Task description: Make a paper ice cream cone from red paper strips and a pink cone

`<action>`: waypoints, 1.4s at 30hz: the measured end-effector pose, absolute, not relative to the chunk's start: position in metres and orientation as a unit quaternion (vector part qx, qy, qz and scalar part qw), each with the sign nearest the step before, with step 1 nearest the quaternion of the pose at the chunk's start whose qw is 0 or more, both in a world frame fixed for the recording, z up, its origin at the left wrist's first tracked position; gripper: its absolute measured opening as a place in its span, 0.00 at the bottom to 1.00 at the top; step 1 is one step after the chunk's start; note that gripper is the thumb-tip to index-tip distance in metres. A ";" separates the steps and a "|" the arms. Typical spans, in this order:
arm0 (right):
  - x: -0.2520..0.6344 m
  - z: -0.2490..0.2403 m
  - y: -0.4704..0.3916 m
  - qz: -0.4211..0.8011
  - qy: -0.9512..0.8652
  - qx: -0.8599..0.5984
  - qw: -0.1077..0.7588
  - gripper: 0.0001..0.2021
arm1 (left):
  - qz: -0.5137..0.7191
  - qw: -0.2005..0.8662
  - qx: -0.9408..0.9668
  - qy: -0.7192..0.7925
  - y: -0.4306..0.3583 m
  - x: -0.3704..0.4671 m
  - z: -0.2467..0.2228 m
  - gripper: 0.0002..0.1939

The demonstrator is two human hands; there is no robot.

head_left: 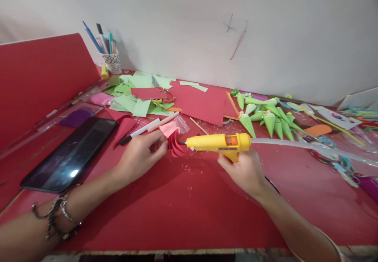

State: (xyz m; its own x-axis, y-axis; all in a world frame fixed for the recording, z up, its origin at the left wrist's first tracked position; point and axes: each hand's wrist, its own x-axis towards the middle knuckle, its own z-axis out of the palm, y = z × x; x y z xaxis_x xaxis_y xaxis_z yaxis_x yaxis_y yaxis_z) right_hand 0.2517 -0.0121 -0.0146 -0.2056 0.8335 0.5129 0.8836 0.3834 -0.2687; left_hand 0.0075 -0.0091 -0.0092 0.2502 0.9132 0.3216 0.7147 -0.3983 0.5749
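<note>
Between the thumb and fingers of my left hand is a curled red paper piece with several looped strips. My right hand is wrapped round the handle of a yellow hot glue gun, which points left. Its dark nozzle tip meets the right edge of the red paper, or sits just in front of it; I cannot tell which. A long clear glue stick sticks out of the gun's back end toward the right. My palm and fingers hide part of the handle.
A black phone lies left of my left arm. Behind are green paper scraps, a red sheet, markers and a pen cup. Several green paper cones lie at back right, near tangled threads. A wall stands behind.
</note>
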 end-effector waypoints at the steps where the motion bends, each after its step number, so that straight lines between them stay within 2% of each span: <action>1: 0.252 -0.015 -0.012 -0.041 -0.776 -0.553 0.302 0.09 | 0.317 0.156 0.773 0.526 -0.009 0.008 -0.009 0.08; 15: 0.252 -0.014 -0.013 -0.078 -0.780 -0.529 0.325 0.11 | 0.370 0.132 0.763 0.513 -0.012 0.006 -0.007 0.09; 21: 0.252 -0.014 -0.012 -0.085 -0.785 -0.521 0.324 0.11 | 0.394 0.123 0.766 0.492 -0.013 0.005 -0.008 0.07; 29: 0.251 -0.014 -0.016 -0.045 -0.757 -0.521 0.391 0.10 | 0.380 0.122 0.767 0.503 -0.011 0.005 -0.008 0.08; 35: 0.251 -0.016 -0.015 -0.078 -0.763 -0.474 0.432 0.09 | 0.366 0.104 0.765 0.520 -0.009 0.007 -0.013 0.07; 38: 0.252 -0.018 -0.014 -0.095 -0.771 -0.452 0.438 0.07 | 0.354 0.111 0.768 0.521 -0.009 0.007 -0.013 0.07; 42: 0.252 -0.016 -0.013 -0.113 -0.769 -0.465 0.424 0.09 | 0.347 0.119 0.768 0.525 -0.010 0.007 -0.012 0.08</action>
